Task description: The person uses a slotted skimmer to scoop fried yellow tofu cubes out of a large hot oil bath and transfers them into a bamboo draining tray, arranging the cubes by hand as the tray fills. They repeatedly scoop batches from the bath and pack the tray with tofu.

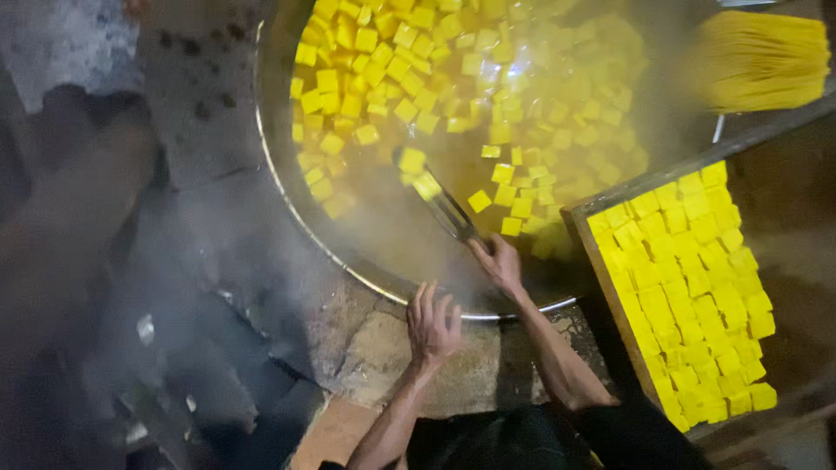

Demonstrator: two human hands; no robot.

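A big round metal pan (287, 196) holds steaming yellow liquid with several yellow cubes (409, 52) floating in it. My right hand (498, 261) grips the handle of a long metal ladle (444, 204) that reaches into the pan and carries two yellow cubes (420, 171) at its tip. My left hand (433, 324) rests flat, fingers spread, on the stone ledge (383, 348) just outside the pan's near rim. It holds nothing.
A wooden tray (610, 287) packed with several yellow cubes (697, 278) stands to the right of the pan. A yellow broom head (758, 59) lies at the top right. Steam drifts over the dark cracked floor (200, 261) on the left.
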